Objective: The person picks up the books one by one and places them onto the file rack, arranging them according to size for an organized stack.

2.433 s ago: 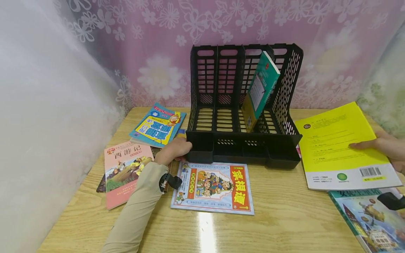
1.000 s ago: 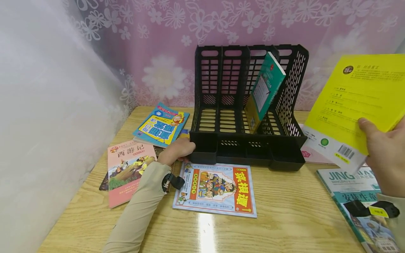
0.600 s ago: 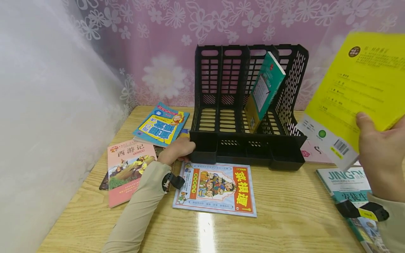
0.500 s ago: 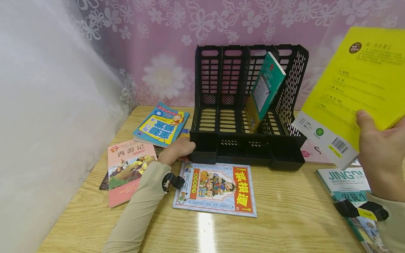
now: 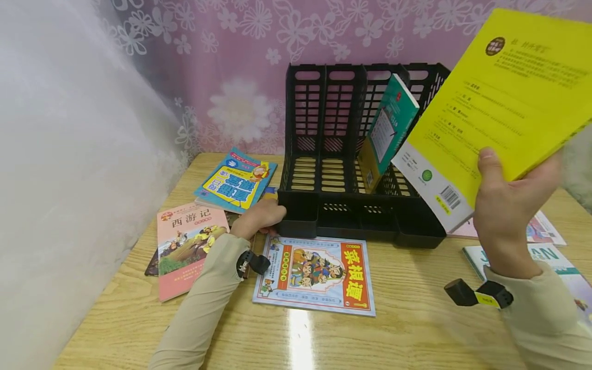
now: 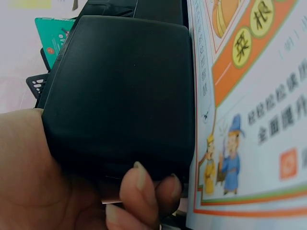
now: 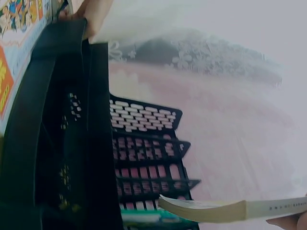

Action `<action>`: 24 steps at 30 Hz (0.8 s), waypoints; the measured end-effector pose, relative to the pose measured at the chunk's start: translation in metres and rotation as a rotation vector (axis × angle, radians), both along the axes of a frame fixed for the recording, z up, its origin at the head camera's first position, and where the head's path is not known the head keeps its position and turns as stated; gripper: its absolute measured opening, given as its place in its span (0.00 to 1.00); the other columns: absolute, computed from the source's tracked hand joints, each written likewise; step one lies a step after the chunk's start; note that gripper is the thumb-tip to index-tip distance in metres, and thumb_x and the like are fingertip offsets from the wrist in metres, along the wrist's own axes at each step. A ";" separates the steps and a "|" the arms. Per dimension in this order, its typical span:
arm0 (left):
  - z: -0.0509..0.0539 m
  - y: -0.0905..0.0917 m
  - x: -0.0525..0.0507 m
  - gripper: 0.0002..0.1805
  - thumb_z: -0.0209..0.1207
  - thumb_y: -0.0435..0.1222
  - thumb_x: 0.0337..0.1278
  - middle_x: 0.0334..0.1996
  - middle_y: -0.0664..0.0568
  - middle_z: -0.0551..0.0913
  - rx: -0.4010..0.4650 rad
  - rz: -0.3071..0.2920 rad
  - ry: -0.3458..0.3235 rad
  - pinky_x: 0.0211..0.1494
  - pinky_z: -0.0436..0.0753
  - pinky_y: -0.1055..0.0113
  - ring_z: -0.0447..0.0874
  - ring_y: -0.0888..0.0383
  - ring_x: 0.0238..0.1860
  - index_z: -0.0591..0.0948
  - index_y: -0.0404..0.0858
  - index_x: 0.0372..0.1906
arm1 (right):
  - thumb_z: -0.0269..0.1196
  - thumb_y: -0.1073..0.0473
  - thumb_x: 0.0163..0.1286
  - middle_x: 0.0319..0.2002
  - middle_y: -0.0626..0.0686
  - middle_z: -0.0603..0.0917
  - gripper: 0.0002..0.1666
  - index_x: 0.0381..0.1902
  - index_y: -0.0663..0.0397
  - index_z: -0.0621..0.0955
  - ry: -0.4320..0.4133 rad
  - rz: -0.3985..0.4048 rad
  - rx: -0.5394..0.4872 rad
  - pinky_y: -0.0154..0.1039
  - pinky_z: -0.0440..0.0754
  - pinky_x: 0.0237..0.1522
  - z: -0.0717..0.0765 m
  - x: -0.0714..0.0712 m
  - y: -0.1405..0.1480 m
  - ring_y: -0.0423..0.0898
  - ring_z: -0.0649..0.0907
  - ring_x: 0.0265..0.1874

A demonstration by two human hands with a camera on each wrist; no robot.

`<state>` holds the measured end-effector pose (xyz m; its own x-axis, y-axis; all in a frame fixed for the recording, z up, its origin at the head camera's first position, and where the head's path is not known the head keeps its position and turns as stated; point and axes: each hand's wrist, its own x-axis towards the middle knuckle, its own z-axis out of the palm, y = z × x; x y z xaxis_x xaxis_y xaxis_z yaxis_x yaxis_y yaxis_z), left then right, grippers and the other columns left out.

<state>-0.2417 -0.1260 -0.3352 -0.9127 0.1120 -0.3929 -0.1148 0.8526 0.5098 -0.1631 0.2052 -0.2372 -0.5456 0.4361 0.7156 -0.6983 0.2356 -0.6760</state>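
The black file rack (image 5: 342,216) stands on the table with a teal book (image 5: 387,128) leaning inside its right part. My left hand (image 5: 259,218) grips the rack's front left corner; in the left wrist view its fingers curl at the edge of the black front box (image 6: 120,96). My right hand (image 5: 513,200) holds a yellow book (image 5: 504,103) with the thumb on its cover and the other fingers behind. The tilted book is raised at the rack's right side and covers part of it. The right wrist view shows a book's page edges (image 7: 206,211) near the rack dividers.
A comic-covered book (image 5: 314,275) lies in front of the rack. At the left are a pink book (image 5: 189,246) and a blue book (image 5: 236,180). At the right lie a white-and-green book (image 5: 550,257) and pinkish books (image 5: 543,228). A flowered curtain (image 5: 240,61) hangs behind.
My right hand has lifted the yellow book from the table's right side and brought it up and leftward, over the rack's right edge. My left hand has kept its grip on the rack.
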 end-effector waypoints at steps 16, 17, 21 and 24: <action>0.001 0.001 -0.002 0.22 0.42 0.40 0.65 0.16 0.47 0.80 -0.007 0.006 0.012 0.23 0.72 0.67 0.74 0.55 0.15 0.75 0.29 0.54 | 0.57 0.71 0.67 0.53 0.58 0.80 0.23 0.59 0.59 0.68 -0.016 0.075 -0.013 0.40 0.79 0.53 -0.018 -0.031 -0.040 0.51 0.82 0.52; 0.001 0.001 -0.002 0.21 0.42 0.40 0.65 0.16 0.47 0.80 -0.008 0.005 0.013 0.23 0.72 0.67 0.74 0.55 0.15 0.76 0.29 0.51 | 0.56 0.71 0.67 0.53 0.57 0.80 0.23 0.60 0.58 0.68 -0.010 0.066 0.012 0.40 0.79 0.53 -0.019 -0.035 -0.040 0.51 0.82 0.52; 0.000 0.001 -0.003 0.18 0.43 0.40 0.64 0.16 0.48 0.80 -0.011 0.006 0.008 0.22 0.72 0.68 0.75 0.56 0.15 0.78 0.30 0.41 | 0.57 0.68 0.69 0.54 0.54 0.80 0.23 0.60 0.57 0.68 0.015 0.040 0.082 0.42 0.79 0.53 -0.026 -0.048 -0.039 0.51 0.82 0.53; -0.001 0.000 -0.003 0.19 0.43 0.40 0.64 0.16 0.48 0.80 -0.009 0.009 0.011 0.23 0.73 0.67 0.75 0.55 0.15 0.78 0.30 0.44 | 0.57 0.67 0.69 0.54 0.53 0.80 0.22 0.60 0.57 0.68 0.018 0.027 0.084 0.42 0.79 0.53 -0.028 -0.054 -0.042 0.51 0.82 0.53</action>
<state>-0.2447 -0.1256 -0.3360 -0.9180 0.1004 -0.3836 -0.1166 0.8563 0.5032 -0.2175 0.1636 -0.2648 -0.5430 0.3595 0.7589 -0.7173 0.2713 -0.6418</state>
